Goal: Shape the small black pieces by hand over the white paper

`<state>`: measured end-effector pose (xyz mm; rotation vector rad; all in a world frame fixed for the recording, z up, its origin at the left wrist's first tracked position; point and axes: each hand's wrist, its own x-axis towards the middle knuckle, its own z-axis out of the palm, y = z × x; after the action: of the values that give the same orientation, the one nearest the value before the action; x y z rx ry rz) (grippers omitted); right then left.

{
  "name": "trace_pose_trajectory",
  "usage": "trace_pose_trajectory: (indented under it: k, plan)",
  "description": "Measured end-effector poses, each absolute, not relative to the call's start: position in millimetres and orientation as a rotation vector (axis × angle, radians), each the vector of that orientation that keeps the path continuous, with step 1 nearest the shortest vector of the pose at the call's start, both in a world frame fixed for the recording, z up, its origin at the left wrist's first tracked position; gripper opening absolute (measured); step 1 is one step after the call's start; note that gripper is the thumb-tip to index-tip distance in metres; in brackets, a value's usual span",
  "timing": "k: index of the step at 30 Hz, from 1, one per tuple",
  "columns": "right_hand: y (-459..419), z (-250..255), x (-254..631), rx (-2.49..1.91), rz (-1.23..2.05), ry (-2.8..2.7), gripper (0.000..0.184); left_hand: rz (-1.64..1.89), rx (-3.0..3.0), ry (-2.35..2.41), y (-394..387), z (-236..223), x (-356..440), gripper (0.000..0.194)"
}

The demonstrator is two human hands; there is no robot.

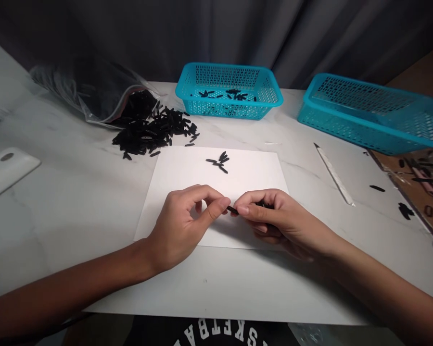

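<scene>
Between my two hands, above a white sheet of paper (252,168), is a small, slim black piece (232,209). My left hand (187,221) pinches one end with thumb and forefinger. The other end sits in the fingertips of my right hand (274,216). More black pieces (265,204) show inside the curled fingers of that hand, partly hidden. Beyond my hands, several similar black pieces (219,163) lie loosely grouped on the paper. At the back left, a large heap of them (155,129) spills from a clear zip bag (104,93).
A blue perforated basket (223,109) at the back contains scattered black pieces. A second blue basket (346,127) stands to its right. A white pointed stick (334,175) lies on the marble-patterned table (75,202). Loose black pieces (405,210) are at the right; a white object (10,173) is at the left.
</scene>
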<state>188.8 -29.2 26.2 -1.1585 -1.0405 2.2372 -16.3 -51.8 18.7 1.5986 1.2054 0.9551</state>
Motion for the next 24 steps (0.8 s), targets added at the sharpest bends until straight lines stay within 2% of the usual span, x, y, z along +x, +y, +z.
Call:
trace_pose_trajectory:
  k: [3,9,12,15,18,22,24]
  plan:
    - [-11.8,31.7,189.9,-1.182,2.145,-1.039,0.022,1.008,1.534,1.225,-48.8,13.6,-18.3,0.022]
    - [98.5,92.6,190.3,-1.117,1.487,-1.170,0.015,0.994,1.530,1.265,-39.0,5.4,-24.1,0.025]
    - [141.7,117.2,186.7,-1.080,1.340,-1.138,0.019,0.993,1.580,1.290,-35.9,3.7,-27.0,0.027]
    - [139.3,108.6,180.4,-1.068,1.430,-1.125,0.028,1.009,1.664,1.306,-34.2,0.6,-28.8,0.025]
    - [94.8,76.3,172.4,-1.085,1.630,-1.169,0.037,1.036,1.734,1.299,-33.8,-3.6,-28.8,0.016]
    - [18.4,37.7,163.6,-1.151,2.005,-1.278,0.052,1.148,1.933,1.235,-34.5,-6.9,-27.3,0.033]
    - [-8.6,27.3,161.6,-1.152,2.145,-1.345,0.054,1.165,2.125,1.100,-35.1,-7.7,-26.7,0.024]
